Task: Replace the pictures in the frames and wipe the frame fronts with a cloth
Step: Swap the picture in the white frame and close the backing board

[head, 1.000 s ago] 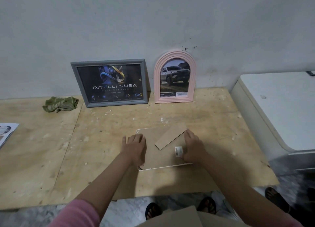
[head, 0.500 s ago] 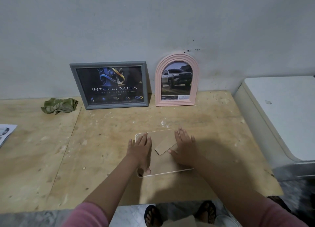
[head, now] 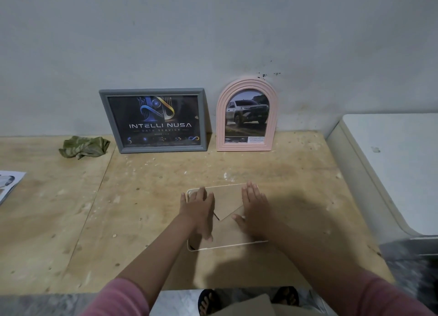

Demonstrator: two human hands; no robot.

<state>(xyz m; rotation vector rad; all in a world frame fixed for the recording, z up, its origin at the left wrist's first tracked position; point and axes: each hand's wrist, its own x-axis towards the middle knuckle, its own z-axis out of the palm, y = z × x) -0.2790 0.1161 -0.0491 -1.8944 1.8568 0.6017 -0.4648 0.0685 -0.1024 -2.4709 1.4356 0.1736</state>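
Two hands: both mine, both flat on the face-down frame [head: 227, 230] that lies back-up on the plywood table [head: 147, 197].
Landmark: that face-down frame, white-edged with a brown backing board, lying near the table's front edge.
Left hand [head: 198, 212]: fingers straight, palm pressing down on the left part of the backing, fingertips reaching the far left corner; released, grasping nothing.
Right hand [head: 254, 211]: fingers straight and together, laid on the right part of the backing, thumb spread toward the middle; also released, nothing pinched.
Stand flap [head: 227, 206]: brown easel leg lying flat on the backing between my two hands, its point aimed toward me.
Grey frame [head: 154, 120]: beyond the face-down frame and to the left, upright, leaning on the wall [head: 213, 31], showing a dark picture that reads INTELLI NUSA.
Pink arched frame [head: 247, 115]: straight beyond the face-down frame, upright against the wall just beside the grey one, with a picture of a pickup truck.
Cloth [head: 84, 146]: green, crumpled, far left of the face-down frame, just left of the grey frame, untouched.
Printed sheet [head: 8, 185]: at the table's left edge, well apart from the face-down frame, only partly in view.
White cabinet [head: 391, 164]: off to the right of the face-down frame, beside the table.
Sleeves: pink, at both my forearms near the bottom.
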